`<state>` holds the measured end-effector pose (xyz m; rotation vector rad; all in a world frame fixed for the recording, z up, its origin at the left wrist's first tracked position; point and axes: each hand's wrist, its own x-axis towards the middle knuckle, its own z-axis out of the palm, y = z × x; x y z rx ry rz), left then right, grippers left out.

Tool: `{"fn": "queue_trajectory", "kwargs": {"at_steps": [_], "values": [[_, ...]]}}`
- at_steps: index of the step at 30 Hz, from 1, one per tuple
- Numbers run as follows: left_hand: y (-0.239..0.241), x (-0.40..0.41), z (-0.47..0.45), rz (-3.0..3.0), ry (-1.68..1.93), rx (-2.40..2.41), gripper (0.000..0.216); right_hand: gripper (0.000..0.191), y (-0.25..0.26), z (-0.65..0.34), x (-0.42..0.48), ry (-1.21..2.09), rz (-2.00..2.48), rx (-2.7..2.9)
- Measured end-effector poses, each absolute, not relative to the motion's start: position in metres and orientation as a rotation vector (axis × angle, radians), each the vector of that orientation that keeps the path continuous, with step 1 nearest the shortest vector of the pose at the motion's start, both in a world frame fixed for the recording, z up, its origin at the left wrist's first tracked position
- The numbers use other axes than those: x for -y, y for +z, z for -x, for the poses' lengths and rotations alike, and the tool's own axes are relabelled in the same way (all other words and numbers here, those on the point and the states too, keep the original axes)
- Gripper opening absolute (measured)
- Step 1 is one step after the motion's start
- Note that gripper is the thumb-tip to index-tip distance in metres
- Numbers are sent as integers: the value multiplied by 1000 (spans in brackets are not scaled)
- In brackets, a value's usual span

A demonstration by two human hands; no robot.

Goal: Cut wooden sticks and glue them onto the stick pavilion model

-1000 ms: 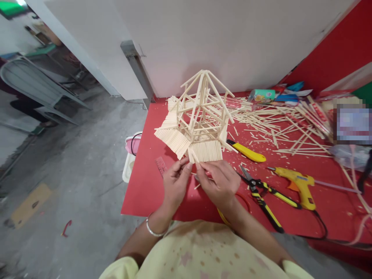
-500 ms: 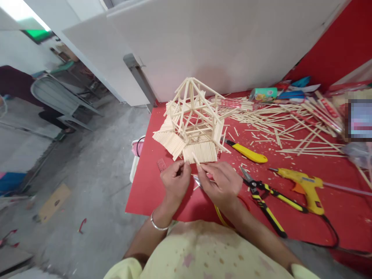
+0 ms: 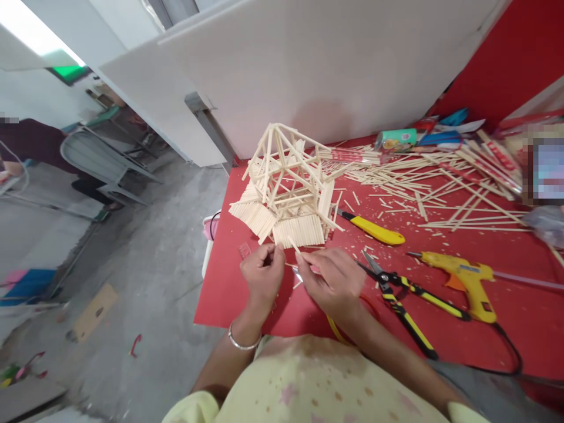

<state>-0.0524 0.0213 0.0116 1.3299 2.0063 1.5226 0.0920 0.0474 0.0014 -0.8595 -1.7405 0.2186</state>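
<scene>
A small house model built of pale wooden sticks [image 3: 288,185] stands on the red table [image 3: 229,282] near its left edge. My left hand [image 3: 261,276] is just in front of the model's lower panel, fingers curled and pinched at the panel's edge. My right hand [image 3: 331,281] is beside it, fingers pinched on a thin stick [image 3: 294,245] that slants up toward the panel. Both hands sit close together, almost touching.
Right of my hands lie black-and-yellow snips [image 3: 405,296], a yellow glue gun [image 3: 467,279] with its cord, and a yellow utility knife [image 3: 374,229]. Loose sticks [image 3: 432,188] cover the table's back right. A white wall panel stands behind. A grey chair and a person are far left.
The view has swung slightly right and the model now appears turned a little. My hands stay pinched together at the model's front panel, barely moved.
</scene>
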Motion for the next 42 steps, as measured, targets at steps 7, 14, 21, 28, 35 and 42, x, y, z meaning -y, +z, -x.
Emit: {"fn": "queue_trajectory", "kwargs": {"at_steps": [7,14,21,28,35,42], "values": [[11,-22,54,-1421,1496,-2041,27,22,2,-89,-45,229,848,1746],[6,-22,57,-1473,1520,-2055,30,25,0,-91,-46,223,849,1749],[7,-24,55,-1470,1521,-2082,33,21,-6,-103,-39,245,904,1784],[6,-24,53,-1445,1517,-2083,34,17,-9,-107,-34,293,927,1796],[8,-24,53,-1438,1506,-2120,33,22,-11,-108,-33,300,909,1779],[8,-24,52,-1438,1518,-2125,31,23,-13,-107,-32,305,916,1777]]}}
